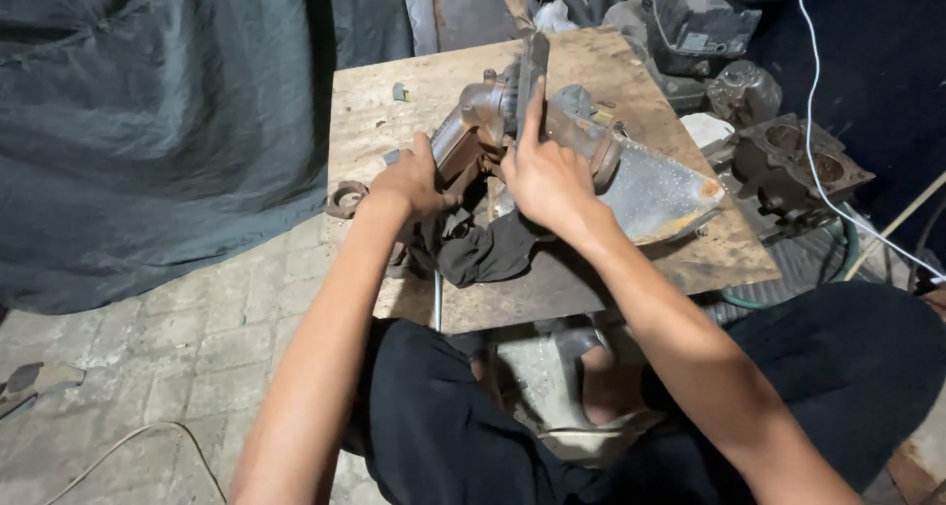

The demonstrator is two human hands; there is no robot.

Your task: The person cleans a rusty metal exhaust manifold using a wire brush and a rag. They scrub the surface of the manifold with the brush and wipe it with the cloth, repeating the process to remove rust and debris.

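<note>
A rusty, greasy metal engine part lies on a low wooden board. My left hand grips its near left end. My right hand holds a long flat metal file, index finger stretched along the blade, pressing it onto the part. A dark rag lies bunched under both hands. A flat metal plate with a rusty corner sits to the right of my right hand.
A metal ring rests at the board's left edge. Engine housings and other parts lie on the right, with a white cable. A dark tarp covers the left. Brick paving lies below.
</note>
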